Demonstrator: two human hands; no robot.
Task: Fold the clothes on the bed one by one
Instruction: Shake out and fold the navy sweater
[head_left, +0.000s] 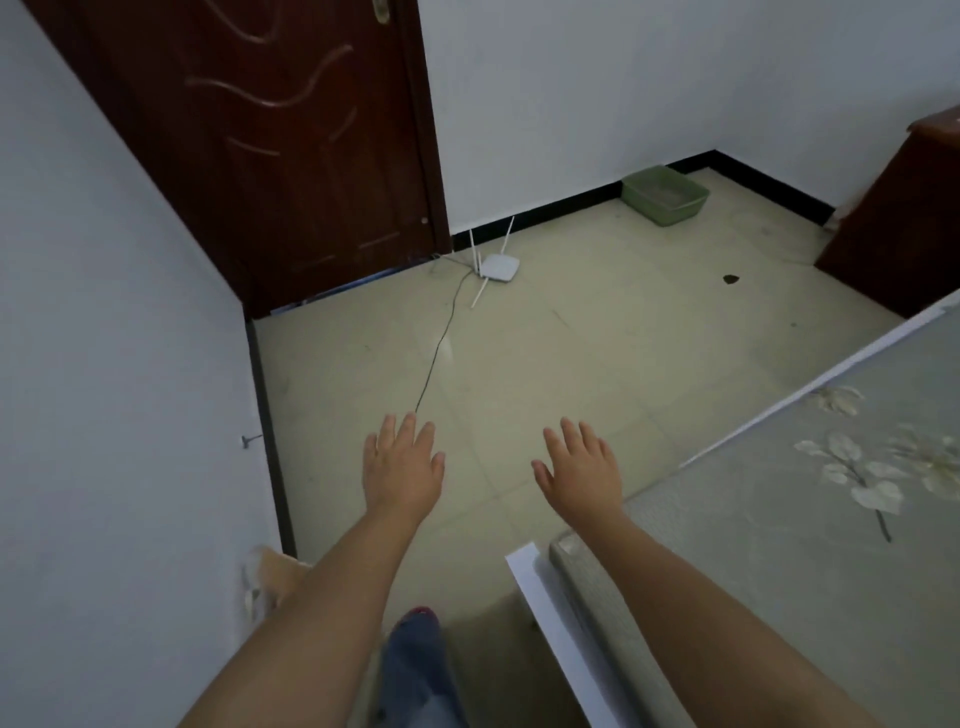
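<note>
Both hands, left hand (402, 462) and right hand (582, 467), spread flat, holding nothing, over floor (571, 353). No clothes visible; turn toward bed (779, 545) corner.

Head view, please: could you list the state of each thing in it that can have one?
Left hand: open, fingers spread, holding nothing.
Right hand: open, fingers spread, holding nothing.
Door: closed.
Router: on the floor, cable attached.
Green tray: upright on the floor by the wall; contents unclear.
Bed: floral cover lying flat; no clothes visible on the part shown.
</note>
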